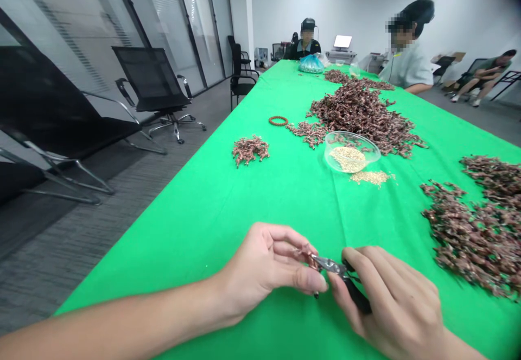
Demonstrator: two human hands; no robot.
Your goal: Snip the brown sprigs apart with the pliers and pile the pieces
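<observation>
My right hand [386, 300] grips small pliers [329, 266] with black handles and steel jaws. My left hand [264, 273] pinches a small reddish-brown beaded piece [311, 259] between thumb and fingers, right at the jaws. Both hands are above the green tablecloth [195, 224]. Several heaps of reddish-brown beaded strands [476, 229] lie to the right and ahead, with a smaller heap [250, 150] ahead of my hands. A clear plastic bowl [351, 151] holds pale seed-like grains, and some of the grains [371, 177] are spilled beside it. A brown beaded ring [278, 120] lies farther off.
The long green table's left edge [163, 183] runs beside a grey carpet with black mesh chairs [152, 80]. Two seated people [407, 50] work at the far end and right side, near a blue plastic bag [311, 64]. Another person [482, 72] sits farther right.
</observation>
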